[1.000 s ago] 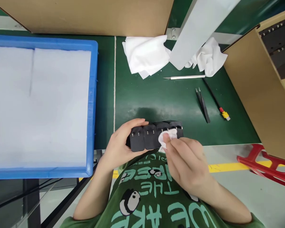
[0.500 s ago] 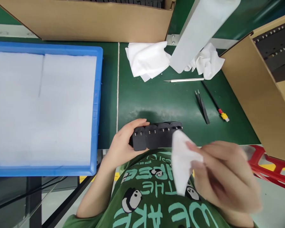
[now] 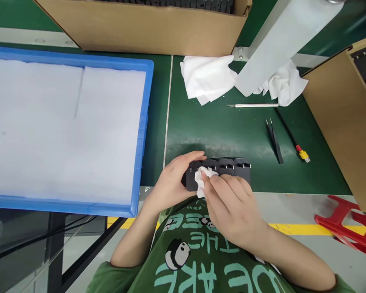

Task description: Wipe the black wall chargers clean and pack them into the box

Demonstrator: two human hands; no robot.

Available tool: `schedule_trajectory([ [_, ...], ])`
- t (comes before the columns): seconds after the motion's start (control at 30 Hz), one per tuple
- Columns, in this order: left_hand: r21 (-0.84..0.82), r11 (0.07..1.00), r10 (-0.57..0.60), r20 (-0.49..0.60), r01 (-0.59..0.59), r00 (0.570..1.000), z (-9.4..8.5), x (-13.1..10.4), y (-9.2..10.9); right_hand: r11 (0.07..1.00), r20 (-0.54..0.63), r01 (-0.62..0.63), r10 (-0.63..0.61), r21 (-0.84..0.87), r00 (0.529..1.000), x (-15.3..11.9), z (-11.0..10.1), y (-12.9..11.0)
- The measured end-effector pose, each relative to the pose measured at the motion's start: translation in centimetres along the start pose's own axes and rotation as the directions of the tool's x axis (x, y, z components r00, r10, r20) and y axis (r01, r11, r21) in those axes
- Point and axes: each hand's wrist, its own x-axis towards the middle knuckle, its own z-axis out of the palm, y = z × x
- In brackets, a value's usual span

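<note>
Close to my body, at the bench's near edge, my left hand (image 3: pixel 173 179) grips the left end of a row of black plug adapters (image 3: pixel 242 173) with metal pins facing up. The fingers wrap round the end of the row. My right hand (image 3: pixel 232 203) pinches a small white wiping cloth (image 3: pixel 201 183) and presses it on the adapters at the left end of the row. The cloth and the right fingers cover part of the faces of the middle adapters.
A blue tray (image 3: pixel 142 134) lined with white sheet lies left. Behind are a folded white cloth (image 3: pixel 207 79), a crumpled cloth (image 3: pixel 288 83) and a craft knife (image 3: pixel 253 106). Black tweezers (image 3: pixel 274 142) and a cable (image 3: pixel 293 138) lie right. Cardboard boxes (image 3: pixel 158 30) stand at the back and right.
My right hand has moved left with the cloth, from beside the row onto the left adapters. The left hand keeps its grip. The whole view has shifted a little.
</note>
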Motion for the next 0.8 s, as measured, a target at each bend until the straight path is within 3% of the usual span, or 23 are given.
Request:
schedule_trajectory([
  [0.37,-0.023,1.0,0.008,0.017,-0.007,1.0,0.0,-0.1,-0.2,0.998,0.051,0.057,-0.057,0.008,0.997,0.8,-0.4,-0.2],
  [0.5,-0.031,0.999,0.018,0.02,-0.018,1.0,0.0,0.0,-0.2,0.988,0.077,0.14,-0.145,0.069,0.986,0.2,-1.1,0.2],
  [0.7,-0.045,0.999,0.029,0.014,-0.028,0.999,-0.1,-0.1,-0.3,0.935,0.06,0.126,-0.154,0.332,0.986,0.2,-0.1,-0.9],
  [0.8,-0.038,0.999,0.013,0.009,-0.013,1.0,-0.1,-0.2,-0.4,0.867,0.086,0.074,-0.133,0.493,0.987,-0.3,-1.3,-0.9],
])
